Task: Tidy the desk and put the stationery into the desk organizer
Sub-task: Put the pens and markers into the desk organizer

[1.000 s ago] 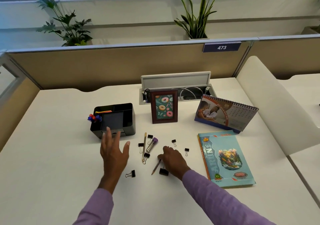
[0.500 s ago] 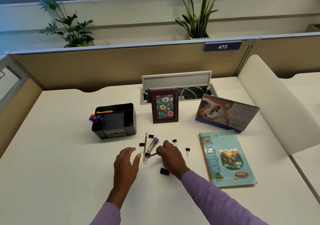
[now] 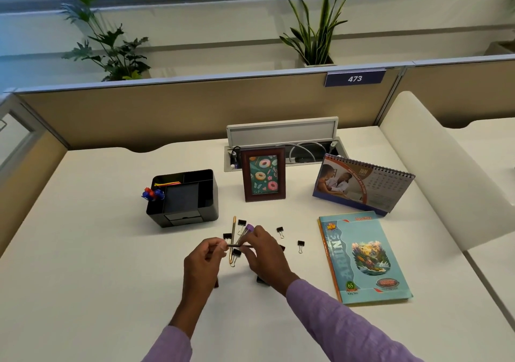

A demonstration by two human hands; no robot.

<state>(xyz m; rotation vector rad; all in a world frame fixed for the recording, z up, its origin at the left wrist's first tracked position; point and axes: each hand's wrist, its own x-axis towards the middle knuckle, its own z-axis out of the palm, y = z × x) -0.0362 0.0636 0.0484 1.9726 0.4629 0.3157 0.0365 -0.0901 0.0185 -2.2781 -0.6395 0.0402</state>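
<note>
Head view: at the left of the white desk (image 3: 83,250) stands a black desk organizer (image 3: 186,198) with several compartments. Its back-left slot holds flat yellow and pink items, possibly sticky notes, and pens with red and blue caps (image 3: 152,193) stick out of its left corner; what the other compartments hold cannot be made out. Just right of it lie a gold pen (image 3: 233,232), a clear tube with a purple cap (image 3: 245,231) and scattered black binder clips (image 3: 280,231). Above these, the left hand (image 3: 204,264) pinches 1 end of a thin dark pencil (image 3: 237,246) between curled thumb and fingers, and the right hand (image 3: 263,255) grips the other end, so the pencil hangs level between both hands, off the desk. Behind stands a framed donut picture (image 3: 263,177) before an open cable tray (image 3: 284,144) with white cords inside. Farther right stand a spiral desk calendar (image 3: 365,186) and, nearer, a blue notebook (image 3: 363,255) lying flat.
</note>
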